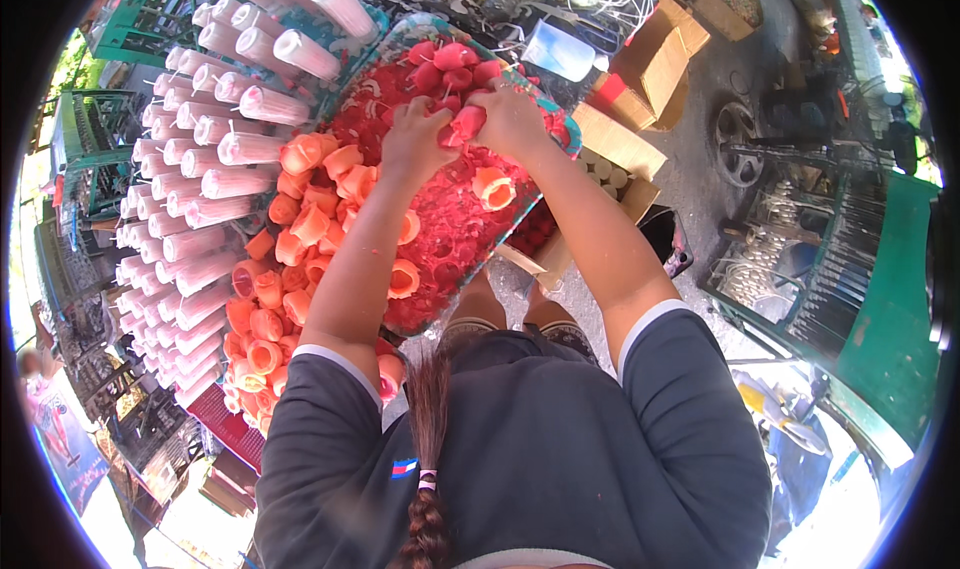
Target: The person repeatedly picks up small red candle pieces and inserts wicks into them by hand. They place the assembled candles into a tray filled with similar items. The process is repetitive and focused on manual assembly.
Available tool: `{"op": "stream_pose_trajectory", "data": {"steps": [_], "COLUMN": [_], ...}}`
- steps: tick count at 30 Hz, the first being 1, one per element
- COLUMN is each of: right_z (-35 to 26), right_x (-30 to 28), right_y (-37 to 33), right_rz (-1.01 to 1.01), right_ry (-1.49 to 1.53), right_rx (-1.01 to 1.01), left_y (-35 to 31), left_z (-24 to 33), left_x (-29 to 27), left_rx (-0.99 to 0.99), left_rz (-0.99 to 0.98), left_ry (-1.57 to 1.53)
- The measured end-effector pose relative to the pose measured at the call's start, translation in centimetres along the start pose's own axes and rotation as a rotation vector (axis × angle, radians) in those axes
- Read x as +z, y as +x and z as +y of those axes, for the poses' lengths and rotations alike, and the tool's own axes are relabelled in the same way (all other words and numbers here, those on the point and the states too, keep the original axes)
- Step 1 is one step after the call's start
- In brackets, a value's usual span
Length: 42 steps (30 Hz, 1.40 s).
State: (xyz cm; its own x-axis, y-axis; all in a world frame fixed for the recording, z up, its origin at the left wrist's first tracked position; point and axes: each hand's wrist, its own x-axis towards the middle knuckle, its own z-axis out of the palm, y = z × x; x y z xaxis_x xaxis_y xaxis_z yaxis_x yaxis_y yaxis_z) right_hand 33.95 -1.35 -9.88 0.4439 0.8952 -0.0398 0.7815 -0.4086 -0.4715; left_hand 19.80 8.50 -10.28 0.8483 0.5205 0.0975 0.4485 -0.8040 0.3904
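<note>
Both hands meet over a shallow tray strewn with red wax scraps [450, 234]. Between them is a small rounded red candle [467, 123]. My left hand [417, 141] curls its fingers against the near left side of it. My right hand [512, 121] grips it from the right, fingertips bent over the top. Just beyond my fingers lie several more red candles [455, 57], some with wicks showing. An orange flower-shaped wax cup [493, 188] rests on the scraps below my right hand. Many similar orange cups [310, 224] are heaped beside my left forearm.
Rows of pale pink pillar candles [245, 149] with wicks stand at the left. Open cardboard boxes [650, 64] sit right of the tray, near a white-and-blue container [558, 51]. A dark phone-like object [667, 241] lies beyond my right forearm. A green metal rack [880, 309] stands far right.
</note>
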Motion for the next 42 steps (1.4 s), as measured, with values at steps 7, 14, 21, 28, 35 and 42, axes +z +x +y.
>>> {"op": "stream_pose_trajectory", "data": {"steps": [7,14,21,28,35,42], "right_z": [3.3,5.5,11.5,21.0,27.8,26.7], "right_x": [-2.0,-5.1,-1.8,18.1,38.3,45.4], "right_y": [0.1,-4.0,-17.2,-24.3,-19.5,-13.8], "right_rz": [-0.013,0.029,-0.124,-0.156,0.042,-0.093], "right_ry": [0.768,0.977,0.828,0.801,0.792,0.692], "right_rx": [0.022,-0.165,0.014,0.27,0.491,0.814], "left_y": [-0.6,-3.2,-18.0,-20.0,-17.0,-17.8], "left_z": [0.8,11.6,18.3,11.3,0.3,-2.9], "left_x": [0.6,-3.9,10.1,28.9,48.4,55.7], "left_rx": [-0.165,-0.613,-1.007,-1.184,-1.522,-1.819], "left_rz": [0.461,0.538,-0.215,-0.346,-0.117,0.148], "left_ry": [-0.32,-1.723,-2.186,-1.966,-1.698,-1.427]}}
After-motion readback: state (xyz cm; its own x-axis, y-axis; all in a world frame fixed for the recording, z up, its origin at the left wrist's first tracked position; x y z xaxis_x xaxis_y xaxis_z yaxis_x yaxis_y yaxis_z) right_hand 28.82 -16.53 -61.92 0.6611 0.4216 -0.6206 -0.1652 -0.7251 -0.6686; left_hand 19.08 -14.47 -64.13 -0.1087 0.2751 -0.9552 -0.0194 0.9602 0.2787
